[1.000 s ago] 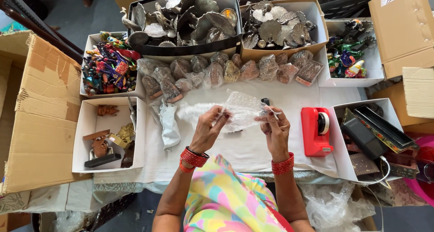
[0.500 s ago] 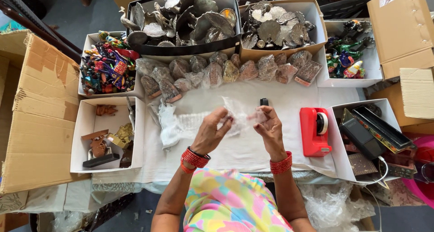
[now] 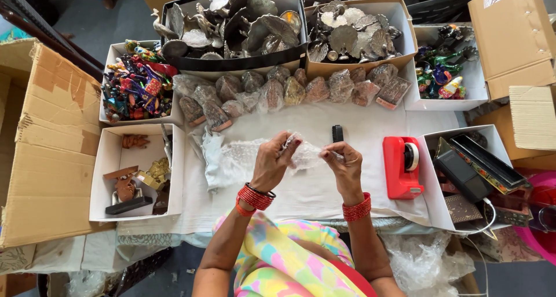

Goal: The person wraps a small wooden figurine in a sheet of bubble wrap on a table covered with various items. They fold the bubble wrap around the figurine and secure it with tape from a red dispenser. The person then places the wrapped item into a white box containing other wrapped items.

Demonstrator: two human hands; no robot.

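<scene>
Over a white-covered table, my left hand and my right hand both grip a small bundle wrapped in clear bubble wrap, held between them just above the cloth. More loose bubble wrap lies on the cloth to the left of my left hand. A small black comb-like thing stands just beyond my right hand. Red bangles sit on both wrists.
A red tape dispenser stands right of my hands. A row of wrapped figurines lines the far side, with boxes of metal pieces and painted figures behind. Open white boxes and cardboard cartons flank the table.
The wrapped bundle has been drawn lower and tighter between my hands, and the sheet that was spread out wide is now gathered into a small packet.
</scene>
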